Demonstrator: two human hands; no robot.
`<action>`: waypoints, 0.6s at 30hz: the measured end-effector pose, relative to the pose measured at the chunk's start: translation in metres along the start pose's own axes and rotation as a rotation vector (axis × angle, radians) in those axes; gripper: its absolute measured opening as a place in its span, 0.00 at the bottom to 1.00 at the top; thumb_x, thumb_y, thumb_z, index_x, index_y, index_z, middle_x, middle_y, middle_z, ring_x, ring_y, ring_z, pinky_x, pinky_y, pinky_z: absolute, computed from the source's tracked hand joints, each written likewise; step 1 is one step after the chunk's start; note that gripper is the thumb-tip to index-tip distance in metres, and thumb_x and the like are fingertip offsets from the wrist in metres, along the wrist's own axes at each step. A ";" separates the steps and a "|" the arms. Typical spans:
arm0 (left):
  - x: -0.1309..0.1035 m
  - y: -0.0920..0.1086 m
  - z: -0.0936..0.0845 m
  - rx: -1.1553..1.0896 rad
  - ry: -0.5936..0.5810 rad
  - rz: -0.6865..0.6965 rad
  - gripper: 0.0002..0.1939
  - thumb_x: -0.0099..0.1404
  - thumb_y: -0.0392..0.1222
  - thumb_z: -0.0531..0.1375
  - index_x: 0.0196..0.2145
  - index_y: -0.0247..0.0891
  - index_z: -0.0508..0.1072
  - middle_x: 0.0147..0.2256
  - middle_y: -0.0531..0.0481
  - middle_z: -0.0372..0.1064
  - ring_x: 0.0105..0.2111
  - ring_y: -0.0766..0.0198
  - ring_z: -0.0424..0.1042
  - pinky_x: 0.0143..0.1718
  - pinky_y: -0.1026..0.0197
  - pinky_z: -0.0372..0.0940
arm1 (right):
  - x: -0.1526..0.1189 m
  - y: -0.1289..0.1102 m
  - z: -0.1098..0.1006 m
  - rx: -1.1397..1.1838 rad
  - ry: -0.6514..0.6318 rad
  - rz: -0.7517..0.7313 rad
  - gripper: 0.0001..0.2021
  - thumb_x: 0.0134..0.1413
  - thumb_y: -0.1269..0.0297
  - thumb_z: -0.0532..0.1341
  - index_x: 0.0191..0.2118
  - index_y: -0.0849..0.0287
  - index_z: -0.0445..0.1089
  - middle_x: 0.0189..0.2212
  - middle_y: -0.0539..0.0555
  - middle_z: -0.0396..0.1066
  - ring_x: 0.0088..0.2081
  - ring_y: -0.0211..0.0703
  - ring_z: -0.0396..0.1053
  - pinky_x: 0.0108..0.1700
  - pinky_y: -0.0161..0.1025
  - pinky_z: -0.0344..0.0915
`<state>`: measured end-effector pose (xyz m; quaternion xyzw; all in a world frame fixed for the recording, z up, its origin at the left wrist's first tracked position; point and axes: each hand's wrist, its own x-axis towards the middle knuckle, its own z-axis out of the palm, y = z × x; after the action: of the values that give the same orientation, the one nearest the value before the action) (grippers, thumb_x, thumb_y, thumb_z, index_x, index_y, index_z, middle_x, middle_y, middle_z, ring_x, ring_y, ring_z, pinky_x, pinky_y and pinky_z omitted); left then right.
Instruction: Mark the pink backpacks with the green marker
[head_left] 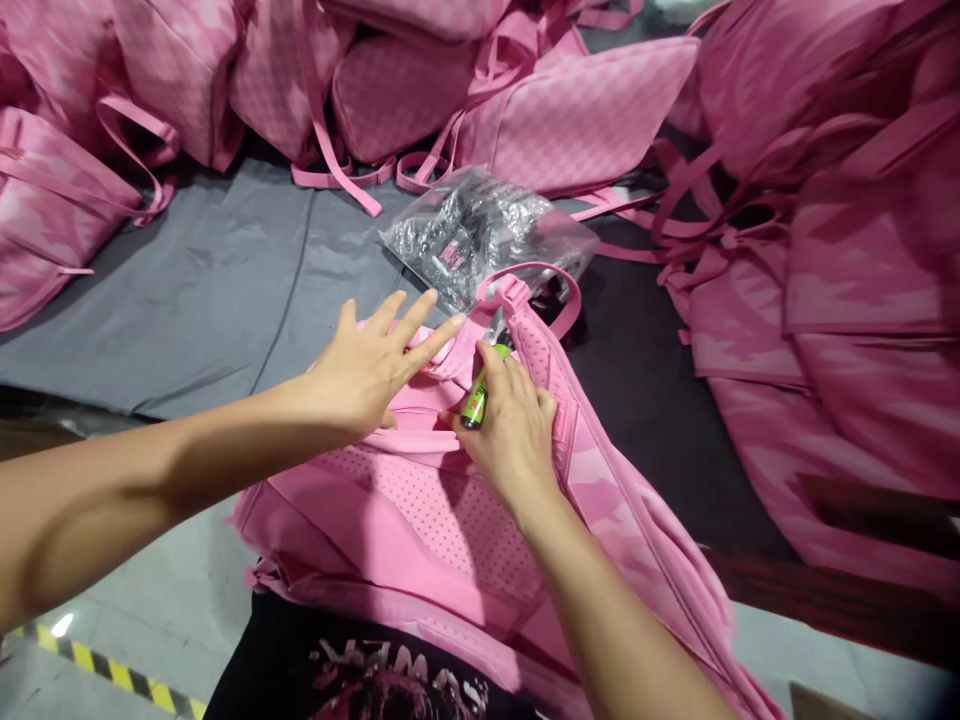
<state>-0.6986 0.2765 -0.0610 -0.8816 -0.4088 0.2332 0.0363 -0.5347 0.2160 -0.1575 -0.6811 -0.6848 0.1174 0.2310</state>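
Note:
A pink backpack (442,500) lies with its mesh-padded back panel facing up, its lower end against my body and its top on the table. My left hand (367,365) is open over the backpack's upper part, with its fingers spread and pointing to the right. My right hand (517,420) is closed around a small bright green tube (477,397) with a black end and printed marks. This tube is close to the backpack's top edge, by a shoulder strap and a loop of pink webbing (566,300). Fingers partly hide the tube's far end.
Beyond the backpack lies a clear plastic bag (487,225) with dark contents. Pink checkered bags (577,115) line the back of the dark-covered table (217,270). A heap of pink camouflage backpacks (862,270) fills the right side. Yellow-black tape (105,665) marks the floor at lower left.

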 end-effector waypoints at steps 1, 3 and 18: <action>-0.001 0.001 0.001 0.010 0.017 -0.001 0.66 0.53 0.50 0.70 0.70 0.44 0.24 0.71 0.36 0.20 0.69 0.33 0.35 0.61 0.30 0.47 | 0.000 -0.001 0.000 -0.003 -0.003 0.004 0.39 0.50 0.68 0.65 0.67 0.57 0.50 0.60 0.65 0.63 0.61 0.60 0.60 0.54 0.55 0.60; -0.002 0.005 0.004 0.038 0.055 -0.008 0.66 0.53 0.51 0.70 0.70 0.44 0.25 0.71 0.36 0.21 0.69 0.34 0.36 0.60 0.31 0.48 | 0.000 -0.002 0.001 -0.016 -0.002 0.007 0.39 0.50 0.69 0.65 0.66 0.57 0.51 0.59 0.65 0.63 0.60 0.59 0.60 0.54 0.54 0.59; -0.006 0.006 0.012 0.096 0.160 0.010 0.46 0.63 0.43 0.61 0.71 0.43 0.39 0.71 0.38 0.33 0.66 0.39 0.49 0.52 0.43 0.61 | 0.001 0.000 0.003 -0.028 0.042 -0.028 0.38 0.48 0.70 0.65 0.65 0.57 0.52 0.58 0.65 0.64 0.59 0.60 0.61 0.52 0.54 0.60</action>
<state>-0.7031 0.2670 -0.0712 -0.8967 -0.3885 0.1814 0.1100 -0.5366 0.2173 -0.1602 -0.6770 -0.6909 0.0902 0.2371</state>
